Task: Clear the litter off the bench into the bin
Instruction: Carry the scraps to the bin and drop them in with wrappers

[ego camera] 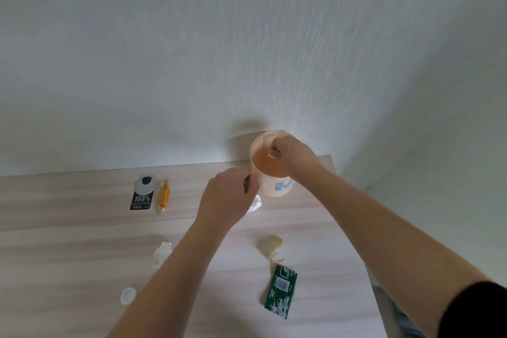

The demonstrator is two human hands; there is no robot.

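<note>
A peach-coloured bin (275,190) stands at the back of the pale wooden bench (68,230), against the wall. My right hand (292,156) hangs over the bin's mouth with its fingers curled in; I see nothing in them. Just left of the bin, my left hand (227,199) pinches a small dark green scrap (246,186). A white crumpled bit (255,203) lies under that hand, beside the bin's base. More litter on the bench: a green packet (281,291), a yellowish crumpled wrapper (272,246), a white paper wad (163,251), a white cap (128,295), a gold sweet wrapper (164,196) and a black tag (140,202).
A white textured wall (247,49) rises right behind the bench. The bench's right edge runs down from behind the bin to the lower right, with floor beyond it. A round grey disc (145,184) lies at the top of the black tag.
</note>
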